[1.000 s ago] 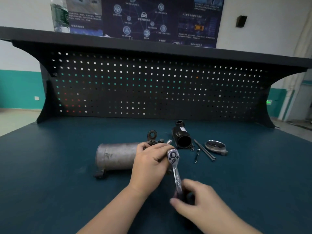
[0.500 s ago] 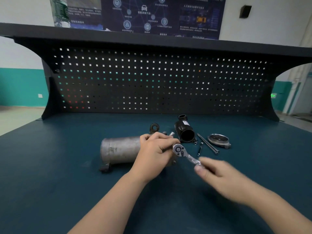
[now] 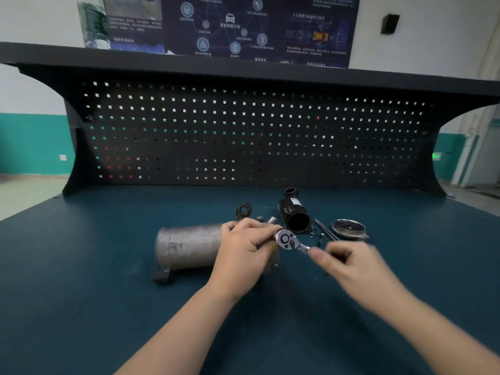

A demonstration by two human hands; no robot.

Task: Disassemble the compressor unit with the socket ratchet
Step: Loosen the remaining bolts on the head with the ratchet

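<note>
The grey metal compressor cylinder (image 3: 189,247) lies on its side on the dark blue bench. My left hand (image 3: 243,253) grips its right end, with the fingers curled over the top. The chrome socket ratchet (image 3: 285,239) has its round head set against that end, just right of my left fingers. My right hand (image 3: 349,263) holds the ratchet's handle, which points right and toward me; the hand is motion-blurred and hides most of the handle.
Behind the hands lie a black tubular housing (image 3: 296,217), a round metal end cover (image 3: 349,228), long thin bolts (image 3: 324,231), a black ring bracket (image 3: 243,211) and small loose fasteners (image 3: 266,219). A perforated back panel (image 3: 243,136) closes the bench's far side.
My right hand has swung the ratchet handle anticlockwise, from pointing toward me to pointing right. My left hand stays on the cylinder's end. The camera has tilted slightly.
</note>
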